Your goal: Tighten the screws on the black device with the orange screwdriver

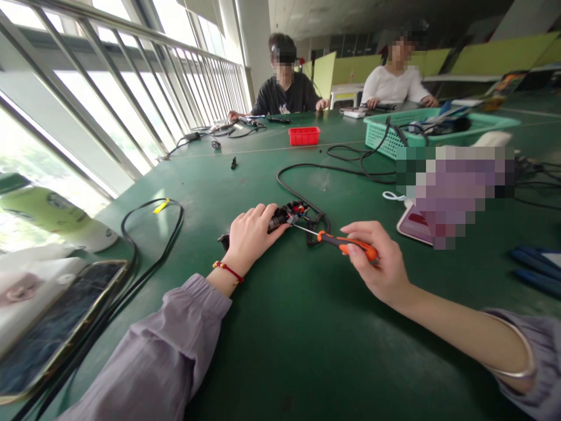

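My left hand (252, 232) is closed over a black elongated device (280, 217), holding it against the green table. Coloured wires and red parts show at the device's right end, so its inside is exposed there. My right hand (379, 257) grips a screwdriver (346, 242) by its orange and black handle. The thin metal shaft points left, and its tip meets the device's open end or lies very close to it. A black cable (302, 193) runs from near that end back across the table. My left palm hides much of the device.
A phone (65, 321) and black cable loop (175, 234) lie left, near a green bottle (56, 210). Behind are a red tray (304, 135) and a green basket (442, 131) of tools. Blue-handled pliers (537, 269) rest right. Two people (284, 88) sit across the table.
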### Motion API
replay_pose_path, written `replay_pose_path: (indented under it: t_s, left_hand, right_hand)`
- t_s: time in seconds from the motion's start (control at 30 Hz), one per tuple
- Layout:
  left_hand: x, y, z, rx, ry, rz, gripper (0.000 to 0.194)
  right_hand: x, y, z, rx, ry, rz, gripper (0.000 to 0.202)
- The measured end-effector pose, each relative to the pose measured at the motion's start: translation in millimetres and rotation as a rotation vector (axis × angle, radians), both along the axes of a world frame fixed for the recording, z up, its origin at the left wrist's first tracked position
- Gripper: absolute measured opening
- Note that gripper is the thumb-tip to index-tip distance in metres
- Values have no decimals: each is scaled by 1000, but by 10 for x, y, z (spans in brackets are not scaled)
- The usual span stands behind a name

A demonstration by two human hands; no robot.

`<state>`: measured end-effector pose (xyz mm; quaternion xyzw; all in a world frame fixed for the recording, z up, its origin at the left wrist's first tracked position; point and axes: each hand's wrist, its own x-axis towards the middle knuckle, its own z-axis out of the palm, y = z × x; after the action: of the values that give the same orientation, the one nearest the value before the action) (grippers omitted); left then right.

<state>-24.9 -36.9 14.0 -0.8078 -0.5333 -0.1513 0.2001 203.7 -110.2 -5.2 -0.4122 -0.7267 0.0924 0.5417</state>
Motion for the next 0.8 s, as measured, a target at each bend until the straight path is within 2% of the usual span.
replay_pose_path:
  t_s: [0.1, 0.23, 0.33, 0.53, 0.8]
  left_hand:
    - [-3, -7, -12, -3, 8, -9, 42]
    - [-13, 16, -36, -11, 6, -16, 42]
    - [-22, 25, -44, -5, 3, -18, 41]
    - [-26, 12, -23, -32, 8, -30, 40]
    - [-54, 11, -33, -26, -1, -34, 43]
  right_hand:
    - [1, -1, -8, -75, 26, 19, 17]
    - [-8, 15, -7, 35, 65, -10, 30]
    - [-20, 14, 4, 67, 37, -5, 30]
    - [-20, -4, 4, -101, 0, 29, 17]
    - [-36, 27, -3, 76, -33, -46, 30]
